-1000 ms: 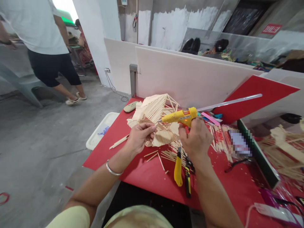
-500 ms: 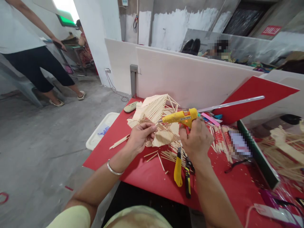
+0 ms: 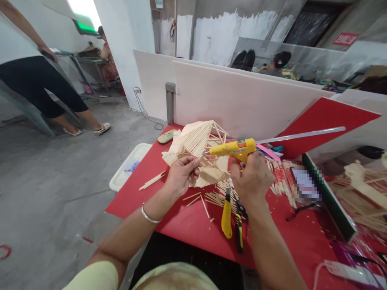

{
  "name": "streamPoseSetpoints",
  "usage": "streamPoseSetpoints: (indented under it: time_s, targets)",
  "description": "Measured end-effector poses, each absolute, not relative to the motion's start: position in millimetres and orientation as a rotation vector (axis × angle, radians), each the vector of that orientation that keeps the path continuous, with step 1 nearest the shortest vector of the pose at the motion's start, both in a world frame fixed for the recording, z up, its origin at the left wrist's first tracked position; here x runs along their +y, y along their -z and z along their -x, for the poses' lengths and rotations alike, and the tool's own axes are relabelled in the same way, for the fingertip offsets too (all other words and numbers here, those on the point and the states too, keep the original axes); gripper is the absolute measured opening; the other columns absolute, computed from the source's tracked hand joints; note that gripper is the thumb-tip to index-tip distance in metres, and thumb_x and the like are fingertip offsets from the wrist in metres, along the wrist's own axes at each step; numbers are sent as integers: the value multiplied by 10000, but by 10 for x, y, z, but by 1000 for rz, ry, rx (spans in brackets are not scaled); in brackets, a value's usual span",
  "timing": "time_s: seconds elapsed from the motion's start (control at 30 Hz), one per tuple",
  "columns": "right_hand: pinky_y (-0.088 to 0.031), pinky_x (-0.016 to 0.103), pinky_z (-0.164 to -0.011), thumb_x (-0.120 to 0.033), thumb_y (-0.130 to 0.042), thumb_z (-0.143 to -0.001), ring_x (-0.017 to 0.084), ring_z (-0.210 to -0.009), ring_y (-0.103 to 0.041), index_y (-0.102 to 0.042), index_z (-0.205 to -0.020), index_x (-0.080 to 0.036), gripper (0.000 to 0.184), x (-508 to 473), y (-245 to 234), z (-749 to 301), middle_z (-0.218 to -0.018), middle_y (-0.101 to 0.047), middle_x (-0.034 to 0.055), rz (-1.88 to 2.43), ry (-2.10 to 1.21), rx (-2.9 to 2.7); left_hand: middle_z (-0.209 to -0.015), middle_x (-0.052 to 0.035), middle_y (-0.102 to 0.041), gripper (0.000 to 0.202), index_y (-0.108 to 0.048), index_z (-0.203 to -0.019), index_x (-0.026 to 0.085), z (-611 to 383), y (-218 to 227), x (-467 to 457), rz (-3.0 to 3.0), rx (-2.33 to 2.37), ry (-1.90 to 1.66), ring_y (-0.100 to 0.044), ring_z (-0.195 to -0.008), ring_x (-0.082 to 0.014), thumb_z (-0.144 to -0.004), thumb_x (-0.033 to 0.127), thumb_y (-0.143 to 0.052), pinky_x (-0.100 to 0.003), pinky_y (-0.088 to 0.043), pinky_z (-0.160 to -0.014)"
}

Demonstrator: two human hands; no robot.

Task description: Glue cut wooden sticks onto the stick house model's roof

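My right hand [image 3: 252, 175] grips a yellow hot glue gun [image 3: 231, 150], with a long clear glue stick [image 3: 302, 135] sticking out of its back. The gun's nozzle points left, just above the fingertips of my left hand [image 3: 183, 173]. Thumb and fingers of that hand are pinched together; what they hold is too small or hidden to name. Behind both hands stands a model built of thin wooden sticks [image 3: 196, 139], with slatted, roof-like panels and an open frame on its right side. My left hand partly covers its lower front.
Loose sticks [image 3: 216, 198], a yellow utility knife [image 3: 226, 215] and a black-and-yellow handled tool [image 3: 238, 233] lie on the red tabletop [image 3: 187, 223]. A phone [image 3: 305, 183] is at right. White boards [image 3: 242, 96] stand behind. A person [image 3: 45, 84] stands at left; a white tray [image 3: 116, 181] is below.
The glue gun and my right hand have shifted slightly right, its nozzle drawing back a little from my left fingertips. The standing person's arm and body have moved left.
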State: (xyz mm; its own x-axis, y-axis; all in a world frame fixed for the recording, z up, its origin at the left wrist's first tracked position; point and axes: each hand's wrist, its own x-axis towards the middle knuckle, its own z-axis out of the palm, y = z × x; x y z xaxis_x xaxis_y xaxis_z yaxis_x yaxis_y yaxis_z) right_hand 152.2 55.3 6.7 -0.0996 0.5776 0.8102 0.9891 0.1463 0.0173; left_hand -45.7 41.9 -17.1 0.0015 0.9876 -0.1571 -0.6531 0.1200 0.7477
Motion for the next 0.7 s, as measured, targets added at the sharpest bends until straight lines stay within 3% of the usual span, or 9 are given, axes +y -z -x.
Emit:
streamPoseSetpoints:
  time_s: [0.47, 0.7]
  targets:
    - [-365, 314, -588, -348, -517, -861, 208, -703, -557, -544, -994, -173, 222, 504, -74, -1523, -857, -609, 86, 1510, 823, -1729, -661, 6, -658, 341, -605, -729, 133, 389, 166, 425, -570, 792, -1422, -522, -455, -34, -630, 327, -868, -139, -397, -391]
    - [-365, 322, -597, -352, -511, -871, 216, -729, -549, -555, -988, -150, 238, 526, -44, -1522, -873, -616, 107, 1530, 775, -1754, -685, -11, -675, 296, -639, -774, 121, 431, 158, 418, -589, 791, -1392, -537, -456, -46, -623, 252, -857, -151, -417, -392]
